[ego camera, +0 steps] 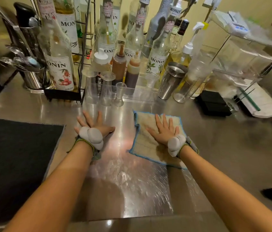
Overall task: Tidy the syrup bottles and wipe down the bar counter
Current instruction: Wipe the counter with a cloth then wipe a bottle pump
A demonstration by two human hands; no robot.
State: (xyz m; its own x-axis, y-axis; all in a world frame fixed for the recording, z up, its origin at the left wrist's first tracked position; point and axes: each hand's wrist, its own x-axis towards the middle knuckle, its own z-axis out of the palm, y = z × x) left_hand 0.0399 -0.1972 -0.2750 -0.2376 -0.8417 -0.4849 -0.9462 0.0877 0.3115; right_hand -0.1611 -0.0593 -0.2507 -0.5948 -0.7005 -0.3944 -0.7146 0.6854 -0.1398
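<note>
My right hand [164, 129] lies flat, fingers spread, on a beige cloth with a blue edge [148, 148] spread on the steel bar counter [128, 181]. To its left, my left hand [93, 123] rests palm down on the bare counter, holding nothing. Both wrists carry grey sensor pods. Several Monin syrup bottles stand along the back, among them a lychee one [59, 71] in a black wire rack [63, 94] and a clear one [158, 57] to the right. Two brown squeeze bottles [131, 72] stand between them.
Clear plastic cups [106, 91] and a small measuring cup [120, 93] stand just beyond my left hand. A steel shaker [172, 81], pump bottles [190, 64], a clear acrylic shelf [248, 52] and a black box [213, 102] sit right. Black mat [15, 161] lies left; utensil holder [31, 76] back left.
</note>
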